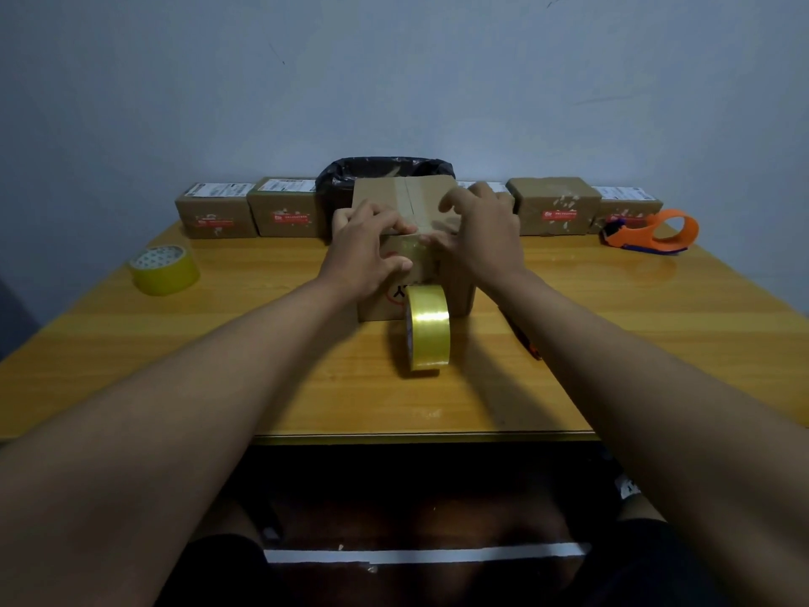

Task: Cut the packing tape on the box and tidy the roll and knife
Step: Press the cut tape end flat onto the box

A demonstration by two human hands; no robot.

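Observation:
A cardboard box (389,192) stands mid-table with a strip of clear tape along its top seam and down its front face. That strip runs on to a yellowish tape roll (428,328) standing on edge just in front of the box. My left hand (365,251) presses flat on the box's front top edge. My right hand (481,232) lies on the top right, fingers spread over the tape. A knife (527,343) with an orange tip lies on the table, mostly hidden under my right forearm.
A second tape roll (164,269) lies flat at the left. An orange tape dispenser (652,234) sits at the far right. Several sealed cartons (284,208) line the back edge, with a black-lined bin (385,168) behind the box. The table's front edge (420,438) is near me.

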